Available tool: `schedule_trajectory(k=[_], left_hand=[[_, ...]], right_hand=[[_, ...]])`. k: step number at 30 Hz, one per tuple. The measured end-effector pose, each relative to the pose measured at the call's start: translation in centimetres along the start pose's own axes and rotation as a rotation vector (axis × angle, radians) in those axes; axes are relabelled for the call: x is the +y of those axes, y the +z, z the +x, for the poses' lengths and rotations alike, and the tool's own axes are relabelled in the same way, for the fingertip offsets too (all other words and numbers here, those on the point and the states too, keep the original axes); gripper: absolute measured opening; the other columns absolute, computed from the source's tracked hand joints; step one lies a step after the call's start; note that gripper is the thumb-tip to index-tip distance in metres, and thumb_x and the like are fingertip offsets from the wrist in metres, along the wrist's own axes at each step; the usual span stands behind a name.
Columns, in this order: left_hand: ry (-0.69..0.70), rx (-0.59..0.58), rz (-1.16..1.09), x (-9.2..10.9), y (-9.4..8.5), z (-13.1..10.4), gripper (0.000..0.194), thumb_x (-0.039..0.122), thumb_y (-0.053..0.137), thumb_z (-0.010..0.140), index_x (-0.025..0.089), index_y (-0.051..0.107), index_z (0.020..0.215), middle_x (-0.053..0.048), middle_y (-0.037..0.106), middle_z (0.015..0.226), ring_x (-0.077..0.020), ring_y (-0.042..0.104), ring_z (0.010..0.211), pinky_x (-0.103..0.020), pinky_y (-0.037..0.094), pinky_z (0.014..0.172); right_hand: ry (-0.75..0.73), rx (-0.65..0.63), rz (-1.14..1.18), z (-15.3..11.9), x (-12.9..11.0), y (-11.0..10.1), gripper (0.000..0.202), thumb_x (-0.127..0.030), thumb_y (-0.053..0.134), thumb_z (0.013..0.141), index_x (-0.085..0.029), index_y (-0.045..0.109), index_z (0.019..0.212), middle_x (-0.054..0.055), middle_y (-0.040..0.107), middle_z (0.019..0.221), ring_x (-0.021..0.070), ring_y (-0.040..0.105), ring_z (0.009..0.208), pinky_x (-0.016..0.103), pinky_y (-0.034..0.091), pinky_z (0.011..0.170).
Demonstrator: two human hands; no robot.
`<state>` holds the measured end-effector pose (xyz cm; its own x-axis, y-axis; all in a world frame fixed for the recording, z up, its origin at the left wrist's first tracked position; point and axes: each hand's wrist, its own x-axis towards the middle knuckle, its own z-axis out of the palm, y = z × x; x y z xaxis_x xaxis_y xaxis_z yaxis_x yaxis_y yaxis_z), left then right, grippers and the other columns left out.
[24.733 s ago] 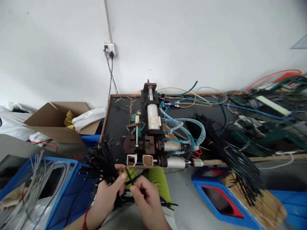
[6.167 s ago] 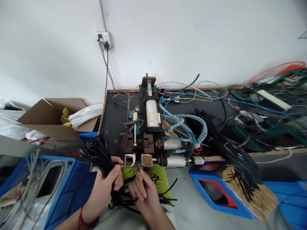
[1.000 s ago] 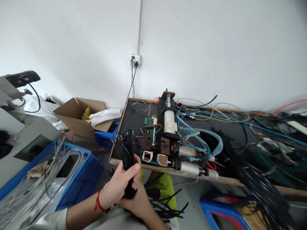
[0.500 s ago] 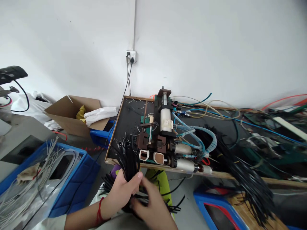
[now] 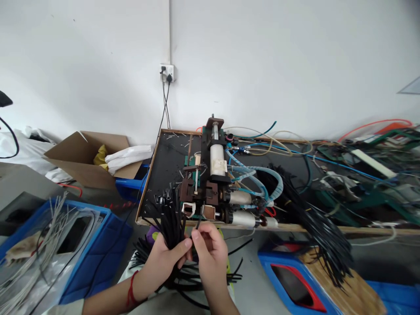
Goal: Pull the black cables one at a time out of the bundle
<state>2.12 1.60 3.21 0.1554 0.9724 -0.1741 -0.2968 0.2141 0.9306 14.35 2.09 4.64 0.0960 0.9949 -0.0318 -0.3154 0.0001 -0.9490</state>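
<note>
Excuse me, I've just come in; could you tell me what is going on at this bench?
Someone's left hand grips a bunch of black cables in front of the bench-top machine. The right hand pinches the end of a single cable near the machine's front edge. Another bundle of black cables lies across the bench to the right.

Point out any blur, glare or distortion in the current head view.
Head view: soft, even light, with mild shading on the wall; the lens seems wide, and the workbench looks stretched toward the sides; the tangle of parts at far right is smeared; small glints show on the black cable bundle; the machine reads more clearly.
</note>
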Motion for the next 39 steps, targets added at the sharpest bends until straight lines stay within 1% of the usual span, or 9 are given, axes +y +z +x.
schedule_trajectory(k=[10, 14, 17, 20, 22, 27, 31, 35, 39], left_hand=[[-0.021, 0.011, -0.102, -0.4, -0.2, 0.1, 0.028, 0.043, 0.077, 0.088, 0.017, 0.065, 0.088, -0.001, 0.071, 0.065, -0.0128, 0.058, 0.046, -0.024, 0.042, 0.047], [-0.029, 0.124, -0.138, 0.3, 0.2, 0.1, 0.029, 0.042, 0.079, 0.086, 0.018, 0.064, 0.084, -0.001, 0.07, 0.067, -0.0158, 0.063, 0.056, -0.028, 0.051, 0.057], [0.011, 0.255, -0.173, 1.4, 0.4, 0.5, 0.03, 0.042, 0.079, 0.086, 0.02, 0.06, 0.084, 0.003, 0.063, 0.06, -0.0137, 0.059, 0.055, -0.027, 0.05, 0.058], [0.013, 0.268, -0.245, 2.2, 0.5, 1.1, 0.033, 0.042, 0.083, 0.082, 0.021, 0.058, 0.087, 0.011, 0.046, 0.05, -0.0076, 0.039, 0.042, -0.02, 0.035, 0.045], [0.003, 0.23, -0.243, 2.4, 0.4, 1.3, 0.037, 0.042, 0.087, 0.078, 0.019, 0.059, 0.085, 0.012, 0.041, 0.048, -0.0057, 0.032, 0.04, -0.019, 0.029, 0.042], [-0.059, 0.249, -0.211, 2.3, 0.0, 1.5, 0.04, 0.043, 0.087, 0.076, 0.018, 0.056, 0.074, 0.01, 0.043, 0.048, -0.0054, 0.033, 0.042, -0.018, 0.028, 0.042], [-0.136, 0.306, -0.286, 2.7, -0.4, 1.9, 0.036, 0.038, 0.084, 0.077, 0.019, 0.054, 0.07, 0.01, 0.04, 0.048, -0.0064, 0.032, 0.042, -0.019, 0.03, 0.042], [-0.145, 0.339, -0.334, 3.0, -0.3, 2.2, 0.039, 0.035, 0.085, 0.075, 0.02, 0.05, 0.066, 0.011, 0.036, 0.047, -0.0064, 0.029, 0.042, -0.02, 0.029, 0.041], [-0.056, 0.307, -0.304, 3.3, -0.1, 2.4, 0.03, 0.041, 0.082, 0.083, 0.017, 0.064, 0.083, 0.011, 0.037, 0.048, -0.0061, 0.027, 0.041, -0.02, 0.027, 0.041]], right_hand=[[-0.062, -0.083, 0.193, 0.3, 0.7, -0.2, 0.019, -0.036, 0.072, 0.093, -0.021, 0.068, 0.083, -0.003, 0.061, 0.069, 0.0094, 0.054, 0.043, 0.021, 0.048, 0.034], [-0.084, -0.035, 0.202, 0.3, 1.1, -0.8, 0.018, -0.037, 0.07, 0.095, -0.021, 0.069, 0.089, 0.003, 0.072, 0.086, 0.0135, 0.065, 0.058, 0.024, 0.055, 0.045], [-0.131, 0.055, 0.166, 0.0, 1.6, -1.3, 0.021, -0.04, 0.059, 0.103, -0.022, 0.064, 0.092, -0.002, 0.068, 0.066, 0.0123, 0.062, 0.056, 0.023, 0.053, 0.054], [-0.111, 0.064, 0.022, -0.6, 2.0, -1.2, 0.025, -0.038, 0.055, 0.104, -0.023, 0.055, 0.084, -0.011, 0.045, 0.043, 0.0077, 0.037, 0.036, 0.017, 0.032, 0.04], [-0.104, -0.008, -0.155, -1.0, 2.2, -0.9, 0.026, -0.035, 0.059, 0.103, -0.023, 0.053, 0.08, -0.011, 0.044, 0.046, 0.0079, 0.036, 0.037, 0.018, 0.03, 0.039], [-0.228, -0.277, -0.366, -1.2, 2.1, -0.7, 0.013, -0.025, 0.052, 0.104, -0.024, 0.059, 0.093, 0.001, 0.073, 0.075, 0.0152, 0.068, 0.066, 0.026, 0.051, 0.069], [-0.207, -0.361, -0.477, -0.8, 2.0, -1.6, 0.019, -0.03, 0.055, 0.102, -0.022, 0.062, 0.086, 0.0, 0.068, 0.068, 0.015, 0.064, 0.061, 0.025, 0.043, 0.061], [0.076, -0.457, -0.236, -1.1, 2.6, -2.3, 0.043, -0.048, 0.05, 0.104, -0.021, 0.06, 0.072, -0.005, 0.051, 0.048, 0.0105, 0.045, 0.043, 0.023, 0.033, 0.048], [0.261, -0.326, 0.332, -1.3, 3.3, -2.0, 0.045, -0.054, 0.055, 0.101, -0.021, 0.055, 0.07, -0.008, 0.044, 0.04, 0.0082, 0.028, 0.036, 0.022, 0.023, 0.043]])
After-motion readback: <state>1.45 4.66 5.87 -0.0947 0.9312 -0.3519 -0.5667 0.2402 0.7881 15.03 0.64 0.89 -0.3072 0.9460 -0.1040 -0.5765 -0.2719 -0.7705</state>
